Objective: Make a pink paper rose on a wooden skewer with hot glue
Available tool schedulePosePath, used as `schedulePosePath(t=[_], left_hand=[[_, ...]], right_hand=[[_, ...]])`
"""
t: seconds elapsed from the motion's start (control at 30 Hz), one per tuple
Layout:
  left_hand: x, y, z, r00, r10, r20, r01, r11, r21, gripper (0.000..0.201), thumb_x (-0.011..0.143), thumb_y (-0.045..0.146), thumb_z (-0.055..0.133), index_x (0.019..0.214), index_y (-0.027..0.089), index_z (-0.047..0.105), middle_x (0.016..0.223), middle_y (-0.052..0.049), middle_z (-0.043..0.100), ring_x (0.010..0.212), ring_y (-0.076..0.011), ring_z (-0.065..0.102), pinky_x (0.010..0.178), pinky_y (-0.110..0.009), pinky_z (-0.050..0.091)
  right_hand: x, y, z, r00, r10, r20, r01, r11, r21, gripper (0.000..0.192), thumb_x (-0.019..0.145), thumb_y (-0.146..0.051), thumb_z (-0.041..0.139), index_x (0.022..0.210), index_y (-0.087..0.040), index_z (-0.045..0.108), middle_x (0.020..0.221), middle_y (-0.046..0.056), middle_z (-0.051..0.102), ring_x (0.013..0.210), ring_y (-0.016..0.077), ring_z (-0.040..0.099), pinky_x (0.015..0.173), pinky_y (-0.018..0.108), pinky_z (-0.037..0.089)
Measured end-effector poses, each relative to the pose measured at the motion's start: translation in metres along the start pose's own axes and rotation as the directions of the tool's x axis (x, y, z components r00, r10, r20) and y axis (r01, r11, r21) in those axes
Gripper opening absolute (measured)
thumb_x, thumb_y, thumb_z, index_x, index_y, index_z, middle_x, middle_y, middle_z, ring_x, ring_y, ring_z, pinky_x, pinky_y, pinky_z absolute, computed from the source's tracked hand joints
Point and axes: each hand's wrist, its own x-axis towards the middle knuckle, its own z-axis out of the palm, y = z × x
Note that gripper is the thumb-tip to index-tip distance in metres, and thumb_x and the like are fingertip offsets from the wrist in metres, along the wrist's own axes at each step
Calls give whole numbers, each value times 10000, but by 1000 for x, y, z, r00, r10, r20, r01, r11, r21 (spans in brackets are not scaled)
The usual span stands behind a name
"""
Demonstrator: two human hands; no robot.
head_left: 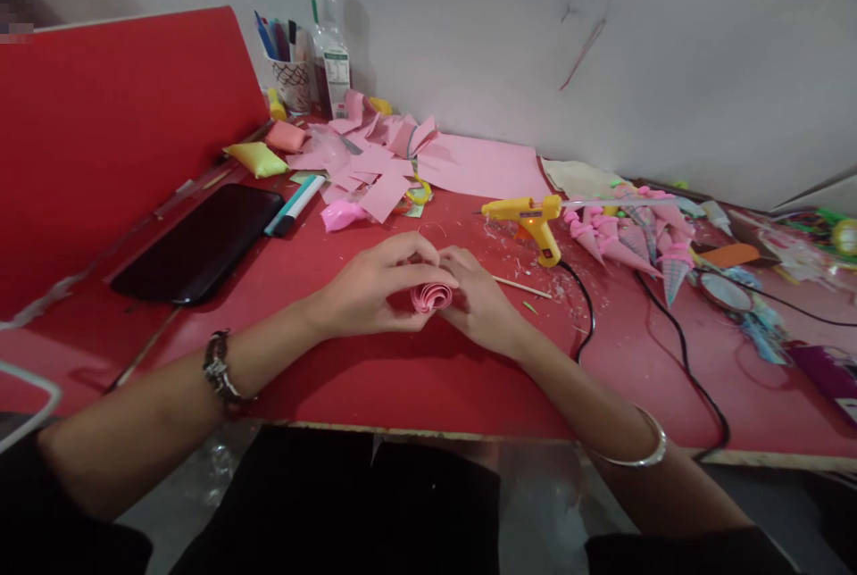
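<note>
Evidently, your pink paper roll looks mostly wound, its coils showing between your two hands.
From the head view, your left hand curls round the roll, pinching it between thumb and fingers; your right hand meets it from the other side, though its grip is partly hidden, so you cannot tell whether it pinches. Whether the end is fastened doesn't show. Beyond your left hand, cut paper pieces lie unrolled; beyond your right, the glue gun stands near finished-looking paper cones.
</note>
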Motion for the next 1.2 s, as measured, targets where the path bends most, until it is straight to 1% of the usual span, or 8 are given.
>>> schedulePosePath(t=[0.1, 0.37, 0.53, 0.7, 0.9, 1.03, 1.1, 1.2], left_hand=[[0, 0, -1, 999, 12, 32, -12, 1000, -5, 293, 670, 117, 508, 947, 208, 541, 882, -27, 500, 824, -132, 485, 684, -242, 445], [3, 5, -5, 993, 40, 109, -26, 991, -133, 359, 682, 123, 431, 1031, 199, 462, 925, -50, 464, 868, -164, 458, 773, -320, 434], [2, 7, 1, 995, -41, 91, 42, 999, -4, 399, 696, 278, 591, 1050, 186, 432, 972, -60, 461, 910, -172, 453, 780, -312, 435], [2, 3, 5, 999, 28, -39, -24, 995, 101, 242, 751, 229, 542, 971, 188, 452, 898, -46, 489, 837, -143, 474, 699, -261, 440], [0, 0, 3, 997, 72, -21, -68, 984, 164, 308, 688, 148, 527, 986, 215, 489, 885, -31, 477, 816, -145, 461, 703, -277, 424], [1, 1, 1, 991, 103, 82, -112, 988, 104, 309, 679, 167, 528, 982, 222, 507, 894, -30, 485, 826, -149, 463, 743, -296, 412], [2, 3, 0, 991, 83, 107, -93, 991, 92, 323, 678, 175, 531, 997, 217, 506, 915, -37, 495, 850, -156, 467, 757, -302, 412], [2, 4, 0, 998, 29, 59, -35, 993, 112, 311, 686, 206, 551, 993, 191, 506, 924, -49, 507, 848, -155, 476, 742, -292, 425]], right_hand=[[0, 1, 1, 999, -37, -7, 38, 995, 93, 125, 752, -155, 475, 875, -160, 491, 901, 70, 539, 828, 169, 519, 723, 327, 450], [-1, -3, -1, 998, -58, -30, 62, 986, 154, 190, 760, -238, 540, 926, -149, 512, 948, 64, 599, 837, 159, 565, 698, 271, 459], [-4, 2, 2, 993, -75, -88, 69, 995, -70, 157, 759, -236, 529, 884, -141, 520, 865, 72, 607, 763, 164, 573, 653, 275, 468], [-3, 3, 5, 992, -111, -68, 91, 966, -243, 145, 743, -155, 486, 882, -160, 525, 903, 71, 582, 772, 167, 557, 652, 289, 473], [-1, -2, 5, 996, -84, -32, 83, 996, -21, 247, 704, -103, 479, 942, -162, 498, 974, 71, 546, 869, 163, 547, 752, 308, 474], [-2, -4, 3, 994, -95, 50, 86, 983, 160, 270, 728, -143, 492, 998, -147, 482, 1022, 86, 558, 942, 171, 542, 800, 319, 463], [-2, -4, 4, 994, -84, 68, 71, 983, 172, 220, 742, -151, 490, 961, -141, 499, 981, 82, 582, 901, 165, 559, 766, 307, 473], [-3, -1, 6, 997, -60, 52, 55, 993, 106, 170, 754, -168, 493, 922, -150, 513, 937, 67, 598, 851, 157, 570, 726, 294, 477]])
